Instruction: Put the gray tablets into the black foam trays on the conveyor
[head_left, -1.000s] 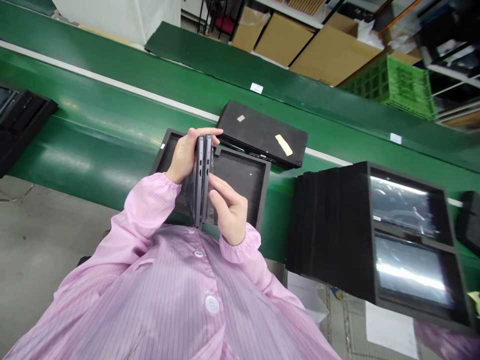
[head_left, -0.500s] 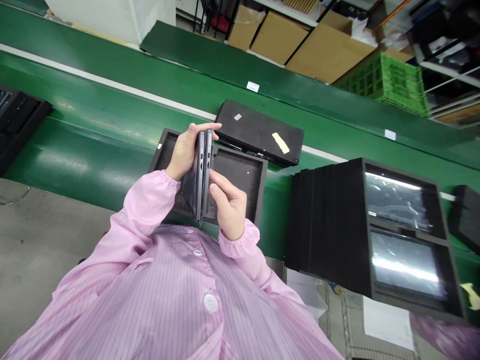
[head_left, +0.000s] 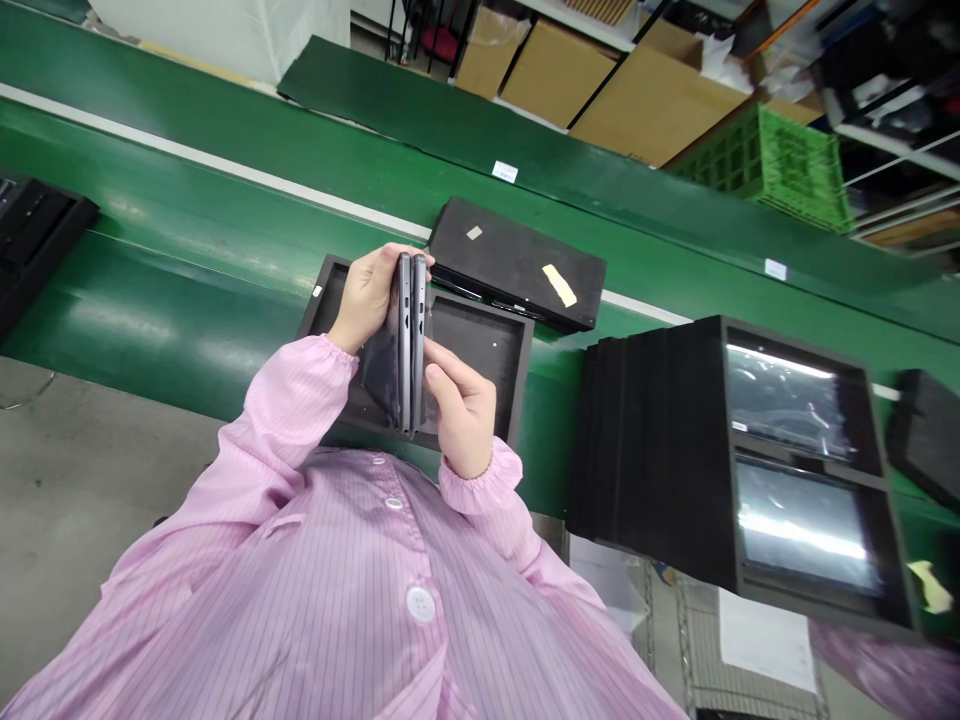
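Note:
Two thin dark tablets (head_left: 412, 345) stand on edge, face to face, with ports along the edges turned up towards me. My left hand (head_left: 367, 300) is closed around their far left side, fingers over the far end. The right-hand tablet's face is pressed by my right hand (head_left: 463, 405), its fingers bent and the thumb near the edge; its fingertips are partly hidden. Clear film seems to cover the faces. Beneath the tablets lies a black foam tray (head_left: 491, 350) with shallow recesses.
Behind the tray a black foam block (head_left: 517, 255) bears a yellow tape scrap. At right stands a stack of black trays (head_left: 645, 440), the end one showing two filmed screens. More black trays (head_left: 41, 240) lie at left on the green bench (head_left: 187, 300). A green crate (head_left: 795, 165) stands beyond.
The two tablets have turned slightly, so their edges now run straighter towards me. Both hands keep their hold, the left fingers drawn in a little at the far end.

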